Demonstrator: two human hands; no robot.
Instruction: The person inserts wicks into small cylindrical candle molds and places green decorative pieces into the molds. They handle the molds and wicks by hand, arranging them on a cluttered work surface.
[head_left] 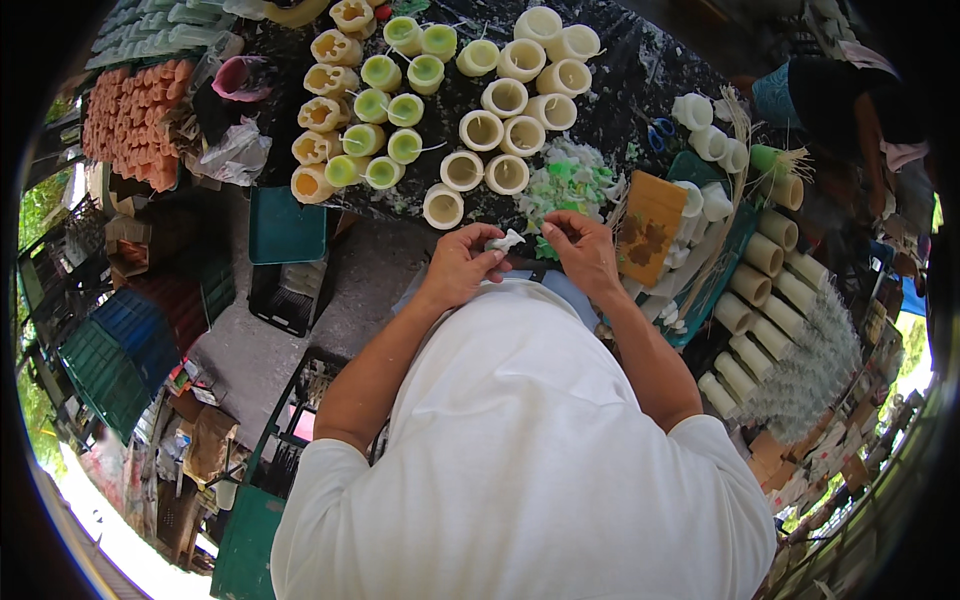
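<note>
My left hand (465,268) is closed, with a small white lump (506,241) pinched at its fingertips. Just to the right, my right hand (583,254) has its thumb and fingers drawn together; whatever they hold is too small to make out. Both hands are at the near edge of a dark-covered table (400,212). Beyond them lies a heap of green and white scraps (572,180), perhaps wax shavings. Several cream hollow candles (443,206) stand in rows ahead, beside green candles (384,173) with wicks showing.
Yellowish candles with wavy rims (312,184) line the left. An orange-brown board (651,228) leans near my right hand, beside a green tray (700,290) of white pieces. Pale cylinders (733,313) lie farther right. Blue scissors (660,133) rest behind; another person (850,110) is at far right.
</note>
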